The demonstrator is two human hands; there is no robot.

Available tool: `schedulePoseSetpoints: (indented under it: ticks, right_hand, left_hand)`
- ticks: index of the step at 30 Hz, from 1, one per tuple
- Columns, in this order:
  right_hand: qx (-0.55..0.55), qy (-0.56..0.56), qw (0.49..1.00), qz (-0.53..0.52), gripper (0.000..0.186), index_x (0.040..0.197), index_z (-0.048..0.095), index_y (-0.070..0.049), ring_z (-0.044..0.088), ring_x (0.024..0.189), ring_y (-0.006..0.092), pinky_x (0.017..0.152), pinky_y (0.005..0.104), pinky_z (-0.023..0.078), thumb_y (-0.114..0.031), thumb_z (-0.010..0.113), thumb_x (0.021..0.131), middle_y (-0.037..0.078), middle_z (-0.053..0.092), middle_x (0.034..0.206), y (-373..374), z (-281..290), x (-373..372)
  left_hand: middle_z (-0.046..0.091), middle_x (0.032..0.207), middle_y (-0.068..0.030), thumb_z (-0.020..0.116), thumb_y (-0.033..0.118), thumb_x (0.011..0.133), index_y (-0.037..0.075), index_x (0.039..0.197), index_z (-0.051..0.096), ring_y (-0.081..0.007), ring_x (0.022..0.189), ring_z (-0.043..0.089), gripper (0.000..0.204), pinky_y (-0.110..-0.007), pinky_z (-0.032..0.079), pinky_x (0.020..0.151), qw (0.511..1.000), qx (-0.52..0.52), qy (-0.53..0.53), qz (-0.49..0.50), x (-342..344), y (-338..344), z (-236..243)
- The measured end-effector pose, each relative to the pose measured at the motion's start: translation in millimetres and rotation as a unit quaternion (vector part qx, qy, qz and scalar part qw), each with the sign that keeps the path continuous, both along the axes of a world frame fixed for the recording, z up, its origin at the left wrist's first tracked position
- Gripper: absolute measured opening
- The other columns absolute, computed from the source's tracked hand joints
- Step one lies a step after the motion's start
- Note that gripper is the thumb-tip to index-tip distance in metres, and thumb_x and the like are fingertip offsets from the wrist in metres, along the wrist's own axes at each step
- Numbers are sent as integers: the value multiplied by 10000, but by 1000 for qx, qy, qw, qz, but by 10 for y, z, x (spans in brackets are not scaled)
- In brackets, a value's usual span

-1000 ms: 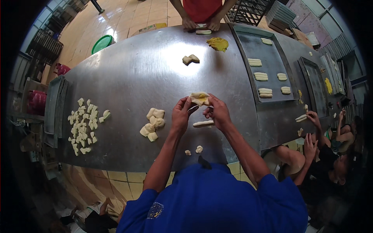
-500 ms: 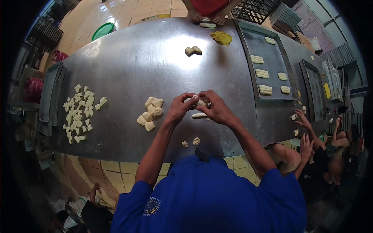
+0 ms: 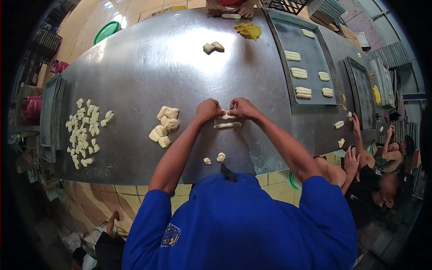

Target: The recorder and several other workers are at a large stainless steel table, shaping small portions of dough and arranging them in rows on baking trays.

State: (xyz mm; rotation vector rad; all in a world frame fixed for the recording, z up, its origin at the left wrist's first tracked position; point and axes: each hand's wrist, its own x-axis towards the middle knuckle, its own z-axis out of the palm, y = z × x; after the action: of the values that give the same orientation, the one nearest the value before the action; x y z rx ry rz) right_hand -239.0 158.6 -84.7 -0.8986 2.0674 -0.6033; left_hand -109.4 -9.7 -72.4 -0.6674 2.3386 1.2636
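Two hands in close at mid-worktop (image 3: 135, 67), side by side with a small gap between. Left hand (image 3: 209, 109) closed by the fingertips on the left end of one pale dough piece (image 3: 226, 115); right hand (image 3: 243, 108) closed likewise on its right end. Piece low over the worktop, partly hidden under the fingers.

Just nearer the body: one dough strip (image 3: 227, 125), lying crosswise, apart from both hands. Nearer again, by the worktop edge: two small dough scraps (image 3: 221, 157), separate.

Off to the left: one cluster of plump dough pillows (image 3: 169, 123), roughly six, overlapping, exact count uncertain. Farther left: one spread of small dough chunks (image 3: 83, 135), several dozen, too crowded to count.

Farther out, ahead: two dough pillows (image 3: 213, 47), touching. Beyond, to the right: one yellow mass (image 3: 247, 31). At the far edge: two hands of a co-worker (image 3: 246, 8) around one pale strip (image 3: 231, 16).

To the right: one large tray (image 3: 312, 54) with six sets of dough strips (image 3: 299, 73), four in the left-hand column, two in the right. Past that: one narrower tray (image 3: 360, 92).
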Motion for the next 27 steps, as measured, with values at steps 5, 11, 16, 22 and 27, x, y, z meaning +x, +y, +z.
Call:
schedulePoseSetpoints:
  ticks: [5,11,16,22,27]
  right_hand:
    - [72,197,977,-46,675,914,628,-77,652,785,281,700,437,486,-650,874,655,65,687,819,148,31,2]
    - [49,113,991,-52,639,918,642,-96,636,757,212,679,400,472,-610,902,641,43,686,830,259,-18,-146]
    - [26,122,992,-20,576,939,658,-100,646,774,214,696,399,485,-567,884,690,40,693,847,160,18,-116]
    - [30,186,982,-12,570,969,663,-96,678,845,279,741,433,504,-573,849,720,79,713,888,127,111,-2]
    - [7,136,989,-51,579,967,663,-85,698,872,332,758,476,511,-581,833,720,112,725,904,206,53,-25]
  left_hand:
    - [744,858,-66,883,470,728,115,892,730,-289,830,713,420,-452,539,750,983,-181,-27,0,124,-117,-229]
    - [717,795,-55,856,450,759,109,840,707,-247,773,677,381,-423,485,730,997,-74,31,24,210,-115,-215]
    - [734,814,-60,837,533,764,112,863,743,-246,812,707,443,-435,515,749,998,-53,8,-13,163,-248,-190]
    - [753,839,-99,787,667,761,89,842,762,-281,859,739,583,-445,544,778,981,-187,-11,-48,38,-35,-60]
    - [753,832,-116,791,684,742,85,833,764,-304,841,737,607,-453,547,776,987,-154,27,-33,93,-68,-65]
